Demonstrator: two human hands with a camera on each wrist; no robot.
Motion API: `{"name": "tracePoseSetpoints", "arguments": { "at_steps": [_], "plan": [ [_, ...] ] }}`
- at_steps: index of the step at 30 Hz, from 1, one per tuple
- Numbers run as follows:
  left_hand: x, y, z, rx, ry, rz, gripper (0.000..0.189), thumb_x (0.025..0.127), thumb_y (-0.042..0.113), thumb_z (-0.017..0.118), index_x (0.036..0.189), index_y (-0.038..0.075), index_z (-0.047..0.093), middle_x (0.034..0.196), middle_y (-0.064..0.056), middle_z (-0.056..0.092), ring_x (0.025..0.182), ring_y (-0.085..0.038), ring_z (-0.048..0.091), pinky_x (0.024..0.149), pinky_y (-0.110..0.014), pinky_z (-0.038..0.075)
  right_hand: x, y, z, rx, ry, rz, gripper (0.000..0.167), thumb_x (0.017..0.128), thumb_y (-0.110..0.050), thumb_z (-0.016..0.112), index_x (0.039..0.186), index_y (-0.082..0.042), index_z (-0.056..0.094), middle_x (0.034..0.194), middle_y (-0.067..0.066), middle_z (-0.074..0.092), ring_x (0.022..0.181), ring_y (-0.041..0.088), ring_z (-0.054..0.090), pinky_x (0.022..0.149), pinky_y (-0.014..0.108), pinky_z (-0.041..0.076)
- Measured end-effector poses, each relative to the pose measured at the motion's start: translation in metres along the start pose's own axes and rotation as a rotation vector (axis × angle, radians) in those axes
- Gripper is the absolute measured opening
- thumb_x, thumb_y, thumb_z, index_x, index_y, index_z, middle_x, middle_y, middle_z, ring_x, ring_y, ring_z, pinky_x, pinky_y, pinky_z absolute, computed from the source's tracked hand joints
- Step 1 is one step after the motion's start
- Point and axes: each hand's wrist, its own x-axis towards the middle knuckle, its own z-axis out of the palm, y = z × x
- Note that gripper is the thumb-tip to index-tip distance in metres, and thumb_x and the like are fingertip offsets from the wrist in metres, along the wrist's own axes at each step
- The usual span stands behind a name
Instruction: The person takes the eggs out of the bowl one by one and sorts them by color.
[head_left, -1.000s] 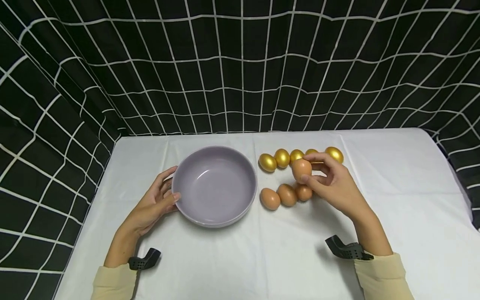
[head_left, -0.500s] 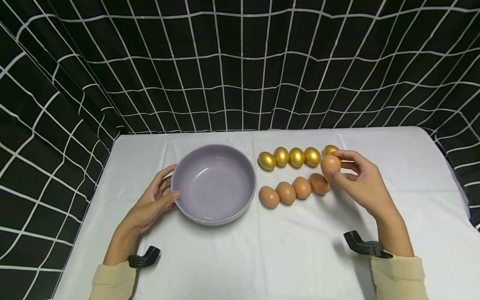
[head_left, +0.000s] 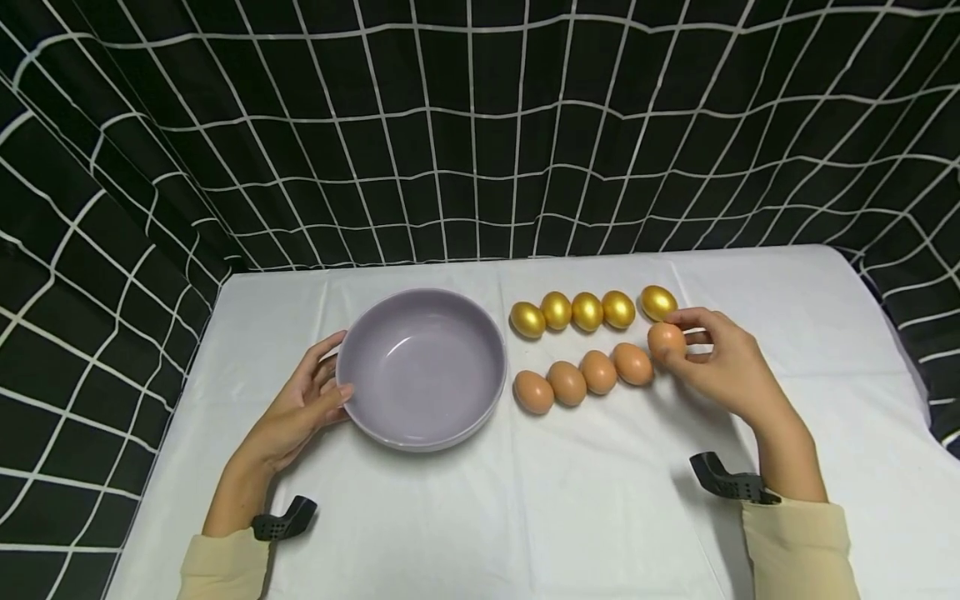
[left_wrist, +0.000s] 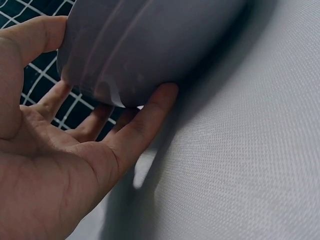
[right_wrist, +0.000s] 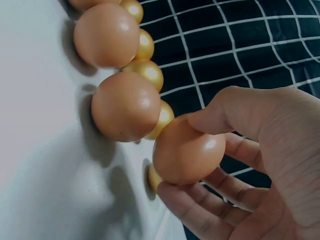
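Observation:
A wide lilac bowl (head_left: 423, 371) stands on the white cloth, its inside bare. My left hand (head_left: 303, 408) holds it at the left, fingers spread along the outer wall and thumb at the rim; in the left wrist view several fingertips press the bowl's side (left_wrist: 135, 55). My right hand (head_left: 712, 358) pinches a brown egg (head_left: 666, 342) between thumb and fingers, at the right end of a slanting row of brown eggs (head_left: 567, 383). In the right wrist view, the pinched egg (right_wrist: 187, 150) is beside the row; whether it touches the cloth I cannot tell.
Behind the brown eggs lies a row of several golden eggs (head_left: 587, 311). One golden egg (head_left: 658, 303) sits a little apart at its right end, close to my right fingers. White cloth (head_left: 465, 517) covers the table; a dark gridded curtain (head_left: 480, 125) hangs behind.
My right hand has carried the brown egg rightward past the row, then lowered it slightly toward the cloth. The left hand and the bowl have stayed in place.

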Motion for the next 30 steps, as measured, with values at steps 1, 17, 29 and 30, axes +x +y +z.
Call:
{"name": "tracePoseSetpoints", "arguments": {
  "at_steps": [1, 17, 29, 30],
  "plan": [
    [-0.0005, 0.0001, 0.0004, 0.003, 0.006, -0.003, 0.078, 0.106, 0.005, 0.059, 0.169, 0.028, 0.019, 0.165, -0.012, 0.031, 0.136, -0.008, 0.056, 0.097, -0.033, 0.061, 0.0009, 0.0002, 0.0, -0.014, -0.009, 0.001, 0.05, 0.097, -0.02, 0.076, 0.139, 0.0, 0.06, 0.137, 0.025, 0.061, 0.117, 0.045, 0.067, 0.076, 0.002, 0.045],
    [-0.0011, 0.0016, 0.0006, 0.01, 0.013, -0.01, 0.079, 0.106, 0.004, 0.059, 0.169, 0.027, 0.018, 0.165, -0.015, 0.03, 0.135, -0.01, 0.056, 0.096, -0.033, 0.062, 0.0042, 0.0046, 0.0073, -0.118, -0.112, 0.07, 0.046, 0.095, -0.025, 0.076, 0.131, -0.002, 0.06, 0.132, 0.026, 0.063, 0.118, 0.044, 0.065, 0.091, 0.049, 0.052],
    [-0.0009, 0.0014, 0.0013, 0.009, 0.012, -0.002, 0.078, 0.106, 0.004, 0.059, 0.169, 0.027, 0.019, 0.162, -0.011, 0.034, 0.134, -0.01, 0.058, 0.096, -0.033, 0.062, 0.0037, 0.0069, 0.009, -0.148, -0.14, 0.068, 0.048, 0.094, -0.028, 0.077, 0.131, -0.003, 0.061, 0.123, 0.027, 0.065, 0.109, 0.038, 0.066, 0.084, 0.039, 0.048],
    [-0.0007, 0.0016, 0.0012, 0.009, 0.012, -0.001, 0.078, 0.106, 0.004, 0.059, 0.169, 0.026, 0.019, 0.161, -0.011, 0.035, 0.133, -0.01, 0.058, 0.096, -0.033, 0.062, 0.0041, 0.0069, 0.0092, -0.149, -0.143, 0.069, 0.048, 0.094, -0.028, 0.077, 0.131, -0.003, 0.061, 0.122, 0.027, 0.066, 0.109, 0.038, 0.066, 0.084, 0.04, 0.047]
  ]
}}
